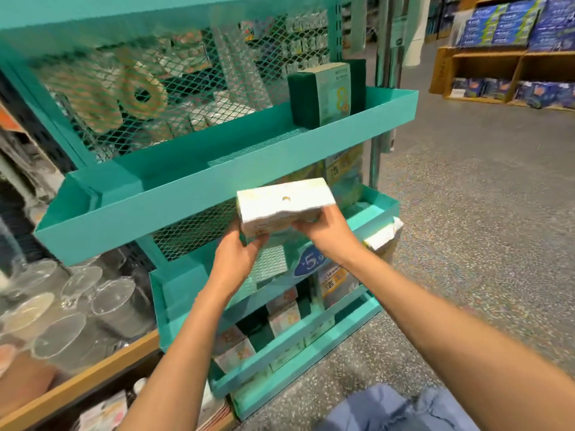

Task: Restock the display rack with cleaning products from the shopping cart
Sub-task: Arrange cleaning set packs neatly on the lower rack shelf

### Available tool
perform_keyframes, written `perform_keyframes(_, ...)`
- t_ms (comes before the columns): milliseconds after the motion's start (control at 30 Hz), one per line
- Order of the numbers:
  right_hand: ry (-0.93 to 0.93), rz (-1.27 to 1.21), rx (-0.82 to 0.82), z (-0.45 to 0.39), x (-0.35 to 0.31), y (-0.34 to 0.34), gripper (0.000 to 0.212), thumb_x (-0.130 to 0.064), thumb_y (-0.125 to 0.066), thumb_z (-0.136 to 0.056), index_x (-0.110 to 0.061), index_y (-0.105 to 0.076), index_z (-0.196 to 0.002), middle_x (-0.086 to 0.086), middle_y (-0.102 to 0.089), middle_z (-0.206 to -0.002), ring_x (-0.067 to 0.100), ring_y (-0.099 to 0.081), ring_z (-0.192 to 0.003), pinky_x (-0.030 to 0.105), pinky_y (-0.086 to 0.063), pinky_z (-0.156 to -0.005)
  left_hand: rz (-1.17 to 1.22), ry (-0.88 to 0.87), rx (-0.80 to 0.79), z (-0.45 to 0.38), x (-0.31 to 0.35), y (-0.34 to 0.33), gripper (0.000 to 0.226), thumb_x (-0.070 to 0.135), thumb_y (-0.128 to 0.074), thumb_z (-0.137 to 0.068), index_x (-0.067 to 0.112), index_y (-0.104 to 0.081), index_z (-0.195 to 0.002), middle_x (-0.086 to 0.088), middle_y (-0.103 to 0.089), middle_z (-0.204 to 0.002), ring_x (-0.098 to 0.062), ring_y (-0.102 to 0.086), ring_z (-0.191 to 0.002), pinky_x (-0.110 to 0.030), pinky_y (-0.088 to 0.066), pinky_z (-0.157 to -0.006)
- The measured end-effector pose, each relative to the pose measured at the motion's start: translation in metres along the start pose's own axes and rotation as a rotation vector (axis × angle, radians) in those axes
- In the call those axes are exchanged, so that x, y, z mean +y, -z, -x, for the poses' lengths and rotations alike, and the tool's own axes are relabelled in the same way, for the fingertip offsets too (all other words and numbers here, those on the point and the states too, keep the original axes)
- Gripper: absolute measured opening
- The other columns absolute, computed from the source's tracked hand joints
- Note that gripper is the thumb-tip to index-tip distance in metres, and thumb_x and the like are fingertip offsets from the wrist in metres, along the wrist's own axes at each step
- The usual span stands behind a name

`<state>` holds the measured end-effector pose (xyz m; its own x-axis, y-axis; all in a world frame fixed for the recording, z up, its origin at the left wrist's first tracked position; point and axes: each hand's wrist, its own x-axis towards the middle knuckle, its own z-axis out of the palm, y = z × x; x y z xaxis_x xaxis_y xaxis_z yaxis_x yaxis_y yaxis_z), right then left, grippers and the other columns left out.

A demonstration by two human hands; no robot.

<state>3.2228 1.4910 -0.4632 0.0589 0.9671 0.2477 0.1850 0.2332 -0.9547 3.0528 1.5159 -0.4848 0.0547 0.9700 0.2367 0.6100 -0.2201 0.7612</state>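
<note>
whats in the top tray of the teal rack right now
The top tray holds only one pack of green sponges, standing at its right end. The rest shows bare mesh floor, though the front wall hides the floor's near strip.

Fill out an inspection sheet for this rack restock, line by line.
Surface: teal display rack, mesh back; top tray mostly bare.
Job's things: white pack held in front of the second tray; green sponge pack upright at the top tray's right end; more packs in the lower trays.
Clutter: clear glassware on the wooden shelf, left.
Grippers: left hand and right hand both grip the white pack.
Cables: nothing seen.
Surroundings: speckled floor; blue boxes on far wooden shelves.
</note>
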Motion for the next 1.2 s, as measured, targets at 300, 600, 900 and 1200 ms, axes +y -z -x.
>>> perform_keyframes(300, -0.252, 0.3, -0.033, -0.048, 0.034, -0.044, 0.014, -0.009, -0.058, -0.087, 0.005, -0.057, -0.088, 0.015, -0.059, -0.088, 0.024, -0.049, -0.065, 0.031, -0.04, -0.054, 0.035, 0.068, 0.203, -0.007, -0.041, -0.009, 0.049, 0.009, -0.064, -0.086, 0.005, -0.045, -0.131, -0.013, -0.06, -0.122, -0.024, -0.056, -0.104, -0.02, -0.038, -0.078)
perform_keyframes(600, -0.22, 0.391, -0.022, -0.081, 0.044, -0.057, 0.037, -0.026, -0.055, -0.093, -0.012, -0.048, -0.059, 0.011, -0.055, -0.078, 0.022, -0.049, -0.074, 0.02, -0.04, -0.057, -0.007, 0.122, 0.197, -0.037, -0.061, -0.009, 0.053, 0.023, -0.055, -0.093, 0.013, -0.029, -0.138, -0.008, -0.051, -0.135, -0.027, -0.052, -0.119, -0.034, -0.042, -0.1)
perform_keyframes(900, -0.185, 0.847, 0.023, -0.104, 0.045, -0.055, 0.049, -0.046, -0.042, -0.096, -0.013, -0.056, -0.063, 0.002, -0.061, -0.072, 0.015, -0.059, -0.065, 0.017, -0.03, -0.046, -0.093, 0.035, 0.158, -0.063, -0.072, -0.014, 0.028, 0.015, -0.058, -0.088, 0.013, -0.046, -0.114, 0.003, -0.053, -0.102, -0.013, -0.055, -0.093, -0.035, -0.048, -0.09)
perform_keyframes(1200, -0.24, 0.917, 0.022, -0.118, 0.051, -0.046, 0.049, -0.039, -0.046, -0.097, -0.019, -0.042, -0.052, -0.007, -0.041, -0.052, 0.003, -0.037, -0.046, 0.015, -0.021, -0.041, -0.156, -0.068, 0.17, -0.077, -0.07, -0.023, 0.015, 0.002, -0.054, -0.087, 0.014, -0.045, -0.088, -0.006, -0.048, -0.08, -0.016, -0.038, -0.067, -0.022, -0.036, -0.067)
